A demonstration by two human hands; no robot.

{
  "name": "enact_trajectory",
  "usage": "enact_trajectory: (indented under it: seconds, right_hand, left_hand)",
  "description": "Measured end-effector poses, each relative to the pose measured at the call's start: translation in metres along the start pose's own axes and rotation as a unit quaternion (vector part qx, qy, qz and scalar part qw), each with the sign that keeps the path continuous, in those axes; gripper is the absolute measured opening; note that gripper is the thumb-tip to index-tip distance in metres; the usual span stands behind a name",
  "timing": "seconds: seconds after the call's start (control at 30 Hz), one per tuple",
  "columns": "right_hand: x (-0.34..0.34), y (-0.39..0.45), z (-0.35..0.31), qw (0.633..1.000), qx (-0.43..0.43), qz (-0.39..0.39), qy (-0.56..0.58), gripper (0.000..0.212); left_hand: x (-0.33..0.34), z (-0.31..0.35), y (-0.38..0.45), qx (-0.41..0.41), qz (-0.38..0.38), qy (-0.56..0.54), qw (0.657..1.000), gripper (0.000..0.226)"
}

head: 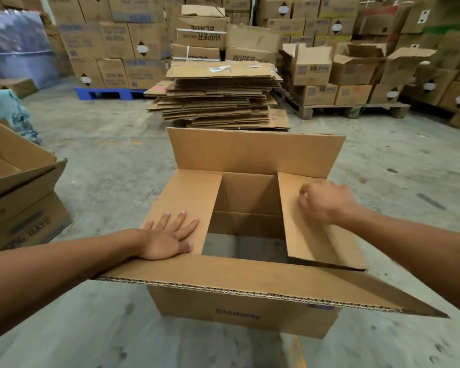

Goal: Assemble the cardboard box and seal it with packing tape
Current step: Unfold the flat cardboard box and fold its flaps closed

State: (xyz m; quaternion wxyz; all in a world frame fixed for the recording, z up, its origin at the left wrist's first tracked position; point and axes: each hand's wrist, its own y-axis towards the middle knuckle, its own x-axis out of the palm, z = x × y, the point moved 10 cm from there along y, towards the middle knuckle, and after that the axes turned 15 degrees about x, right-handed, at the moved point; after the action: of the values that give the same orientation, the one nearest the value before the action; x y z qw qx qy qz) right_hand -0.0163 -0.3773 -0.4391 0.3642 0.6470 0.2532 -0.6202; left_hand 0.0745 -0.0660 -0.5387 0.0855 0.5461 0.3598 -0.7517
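A brown cardboard box [239, 309] stands on the concrete floor right in front of me. Its two short flaps are folded inward; the floor shows through the gap between them. The far long flap [255, 152] stands up and the near long flap [250, 277] sticks out toward me. My left hand [168, 240] lies flat, fingers spread, on the left short flap [186, 197]. My right hand [327, 203], blurred and with curled fingers, rests on the right short flap [314, 237]. No tape is in sight.
A pile of flattened cartons [218, 99] lies just behind the box. An open carton [19, 197] stands at the left. Stacked cartons on pallets [356, 75] line the back and right. A blue pallet [109, 92] sits at the back left.
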Motion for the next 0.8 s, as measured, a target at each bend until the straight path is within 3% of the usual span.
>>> enact_trajectory:
  seconds: [0.1, 0.17, 0.27, 0.33, 0.4, 0.47, 0.53, 0.7, 0.8]
  right_hand:
    - [-0.070, 0.007, -0.027, 0.978, -0.042, 0.186, 0.080, 0.037]
    - [-0.089, 0.020, -0.031, 0.971, -0.023, 0.213, 0.106, 0.056]
    - [-0.061, 0.048, -0.014, 0.992, 0.034, 0.099, 0.067, 0.081]
    - [-0.038, 0.051, 0.008, 0.995, 0.080, 0.040, 0.040, 0.079]
    - [-0.028, 0.041, 0.013, 0.993, 0.102, 0.052, 0.009, 0.065]
    - [-0.022, 0.026, -0.004, 0.992, 0.090, 0.083, -0.004, 0.054]
    - [-0.002, 0.010, -0.033, 0.996, 0.059, 0.064, 0.006, 0.054]
    - [0.104, -0.029, -0.077, 0.986, -0.004, -0.155, -0.066, 0.090]
    - [0.115, -0.026, -0.081, 0.972, -0.020, -0.219, -0.086, 0.094]
  left_hand:
    - [0.009, 0.002, 0.000, -0.001, -0.004, -0.010, 1.000, 0.064]
    - [0.016, 0.007, 0.002, 0.002, -0.007, -0.015, 1.000, 0.064]
    - [0.031, 0.027, 0.011, 0.020, -0.024, -0.018, 0.999, 0.065]
    - [0.036, 0.041, 0.020, 0.038, -0.029, -0.015, 0.999, 0.065]
    - [0.034, 0.047, 0.028, 0.047, -0.027, -0.010, 0.998, 0.065]
    - [0.031, 0.041, 0.029, 0.039, -0.025, -0.010, 0.999, 0.065]
    - [0.033, 0.028, 0.021, 0.022, -0.024, -0.015, 0.999, 0.065]
    - [0.044, 0.013, -0.006, -0.011, -0.065, 0.021, 0.998, 0.067]
    - [0.022, 0.039, -0.027, 0.011, -0.105, 0.026, 0.994, 0.073]
